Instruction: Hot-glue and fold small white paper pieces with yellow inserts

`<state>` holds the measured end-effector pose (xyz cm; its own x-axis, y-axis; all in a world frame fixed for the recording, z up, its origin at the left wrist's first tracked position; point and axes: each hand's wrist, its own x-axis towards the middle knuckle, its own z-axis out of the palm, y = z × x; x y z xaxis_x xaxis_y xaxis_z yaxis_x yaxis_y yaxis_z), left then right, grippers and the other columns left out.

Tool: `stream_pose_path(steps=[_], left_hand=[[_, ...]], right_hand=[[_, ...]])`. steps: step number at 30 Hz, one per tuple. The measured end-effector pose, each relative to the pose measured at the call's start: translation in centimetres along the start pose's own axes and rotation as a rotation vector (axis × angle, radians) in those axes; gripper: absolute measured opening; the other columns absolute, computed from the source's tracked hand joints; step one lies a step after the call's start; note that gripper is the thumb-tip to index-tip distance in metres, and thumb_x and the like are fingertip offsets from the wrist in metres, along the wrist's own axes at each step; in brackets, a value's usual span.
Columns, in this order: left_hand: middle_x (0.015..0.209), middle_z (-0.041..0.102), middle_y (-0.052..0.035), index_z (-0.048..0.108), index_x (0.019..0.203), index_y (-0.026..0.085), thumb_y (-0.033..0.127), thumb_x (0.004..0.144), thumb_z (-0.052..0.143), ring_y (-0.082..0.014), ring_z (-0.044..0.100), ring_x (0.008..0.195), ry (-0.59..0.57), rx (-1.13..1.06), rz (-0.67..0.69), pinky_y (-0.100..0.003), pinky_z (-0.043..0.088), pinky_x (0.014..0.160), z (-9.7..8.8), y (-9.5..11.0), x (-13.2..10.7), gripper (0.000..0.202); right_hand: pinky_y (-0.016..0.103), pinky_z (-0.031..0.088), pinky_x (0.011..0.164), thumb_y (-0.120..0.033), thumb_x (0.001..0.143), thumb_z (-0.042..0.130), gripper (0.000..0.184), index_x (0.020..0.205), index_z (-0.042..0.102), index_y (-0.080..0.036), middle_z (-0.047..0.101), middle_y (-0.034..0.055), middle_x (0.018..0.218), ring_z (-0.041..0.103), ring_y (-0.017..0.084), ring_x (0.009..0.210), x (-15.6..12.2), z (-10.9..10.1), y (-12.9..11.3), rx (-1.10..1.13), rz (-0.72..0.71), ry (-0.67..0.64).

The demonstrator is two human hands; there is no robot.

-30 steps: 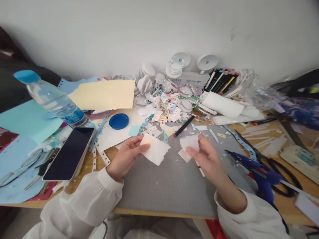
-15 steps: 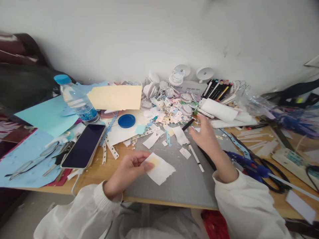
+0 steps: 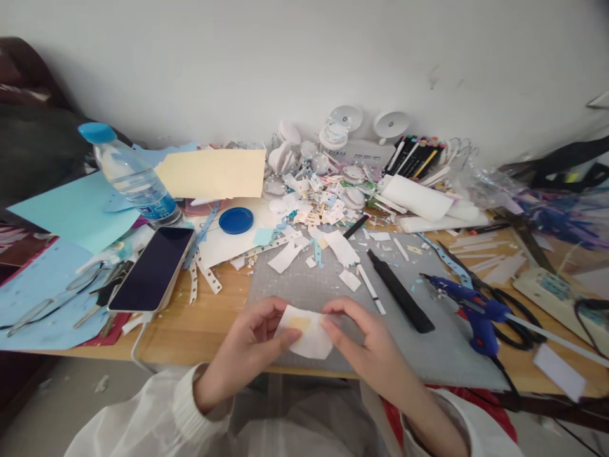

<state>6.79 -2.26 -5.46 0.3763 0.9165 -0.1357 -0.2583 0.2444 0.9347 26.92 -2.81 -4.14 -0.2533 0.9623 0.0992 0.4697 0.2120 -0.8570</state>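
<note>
Paper scrap (image 3: 311, 339) pinched between left hand (image 3: 245, 346) and right hand (image 3: 368, 349); capped bottle (image 3: 130, 181) holds water.

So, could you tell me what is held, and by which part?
A white paper scrap: left hand pinches its left edge, right hand its right edge.

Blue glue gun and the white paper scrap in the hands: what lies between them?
Head view: a long black stick lies on the grey mat between the right hand pinching the white paper scrap and the blue glue gun.
</note>
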Motion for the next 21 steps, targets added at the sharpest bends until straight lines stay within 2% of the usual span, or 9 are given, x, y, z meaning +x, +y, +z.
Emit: stream_pose_path(steps=[4,7,9,11,16,21], left_hand=[[0.087,0.065,0.0001,0.057,0.096,0.017,0.022,0.081,0.070,-0.0103,0.061,0.080,-0.035,0.077,-0.042,-0.020,0.048,0.073,-0.3,0.3,-0.1,0.020],[0.091,0.065,-0.0023,0.060,0.100,0.017,0.026,0.082,0.067,-0.0141,0.061,0.084,-0.113,0.290,-0.014,-0.025,0.049,0.077,-0.5,1.4,1.0,0.022],[0.088,0.066,-0.0034,0.065,0.091,0.016,0.027,0.082,0.065,-0.0156,0.060,0.085,-0.129,0.511,0.044,-0.027,0.047,0.079,-0.4,2.3,2.2,0.014],[0.080,0.066,-0.0028,0.066,0.082,0.015,0.027,0.084,0.062,-0.0149,0.060,0.079,-0.141,0.648,0.083,-0.025,0.046,0.075,-0.5,3.0,3.6,0.013],[0.077,0.065,-0.0020,0.065,0.080,0.014,0.029,0.085,0.060,-0.0127,0.058,0.072,-0.218,0.660,0.063,-0.022,0.046,0.067,-1.4,3.4,6.7,0.016],[0.072,0.063,-0.0015,0.065,0.080,0.014,0.031,0.085,0.058,-0.0113,0.055,0.066,-0.283,0.677,0.038,-0.020,0.044,0.060,-2.1,3.0,8.6,0.019]], right_hand=[[0.020,0.046,0.071,-0.026,0.090,0.053,0.009,0.083,0.059,-0.022,0.062,-0.0023,0.079,0.058,0.011,0.077,1.2,-0.8,0.1,0.044,-0.007,-0.080],[0.021,0.044,0.068,-0.024,0.088,0.056,0.009,0.080,0.060,-0.021,0.062,-0.0027,0.076,0.056,0.011,0.074,2.5,-1.5,-0.1,0.031,-0.024,-0.187],[0.021,0.044,0.068,-0.022,0.086,0.057,0.008,0.080,0.061,-0.021,0.063,-0.0027,0.076,0.057,0.011,0.075,3.5,-1.7,0.0,0.018,-0.040,-0.253],[0.022,0.044,0.069,-0.020,0.085,0.057,0.006,0.081,0.062,-0.021,0.064,-0.0024,0.077,0.057,0.012,0.075,4.4,-1.8,0.4,0.013,-0.059,-0.282],[0.024,0.046,0.070,-0.023,0.085,0.057,0.007,0.082,0.063,-0.020,0.066,-0.0003,0.079,0.059,0.013,0.076,6.4,-2.1,2.1,0.055,-0.050,-0.264],[0.026,0.048,0.066,-0.024,0.086,0.056,0.009,0.081,0.063,-0.020,0.067,0.0009,0.078,0.060,0.014,0.074,6.8,-2.0,3.3,0.094,-0.038,-0.233]])
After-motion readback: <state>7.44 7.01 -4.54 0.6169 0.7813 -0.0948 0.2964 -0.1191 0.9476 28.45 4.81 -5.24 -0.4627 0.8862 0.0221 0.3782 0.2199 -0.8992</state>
